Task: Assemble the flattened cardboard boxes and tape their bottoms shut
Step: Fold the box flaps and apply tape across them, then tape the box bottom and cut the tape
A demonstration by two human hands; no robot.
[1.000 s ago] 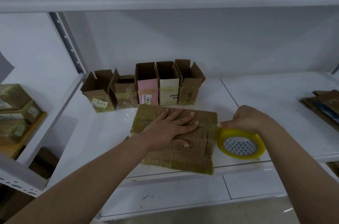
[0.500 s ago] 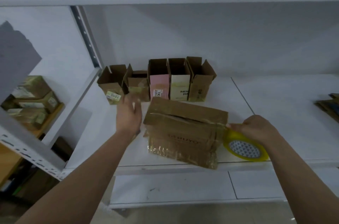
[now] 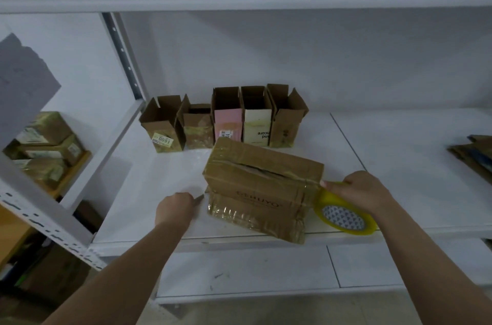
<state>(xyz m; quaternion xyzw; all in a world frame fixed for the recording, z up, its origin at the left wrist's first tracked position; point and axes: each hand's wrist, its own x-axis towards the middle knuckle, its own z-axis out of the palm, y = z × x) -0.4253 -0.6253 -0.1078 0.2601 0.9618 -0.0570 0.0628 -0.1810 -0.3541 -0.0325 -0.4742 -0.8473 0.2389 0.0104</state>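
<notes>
the box (image 3: pixel 262 186) lies bottom-up near the front edge of the white shelf (image 3: pixel 394 154), its flap seam gaping slightly along the top. the right hand (image 3: pixel 356 193), at 3 o'clock of the box, grips a yellow tape roll (image 3: pixel 346 218), its fingers curled over the roll's rim; a strip of tape runs from the roll onto the box's right end. the left hand (image 3: pixel 175 206), at 9 o'clock of the box, is curled round a small blade-like tool (image 3: pixel 199 198) whose tip sits just beside the box's lower left corner; what the tool is cannot be told. at 12 o'clock, against the back wall, stands a row of five open boxes (image 3: pixel 226 119), flaps up. at the far 3 o'clock edge lies a stack of flat cardboard (image 3: pixel 471 154). at 9 o'clock, past the shelf post, taped parcels (image 3: pixel 48 149) are piled on another shelf.
</notes>
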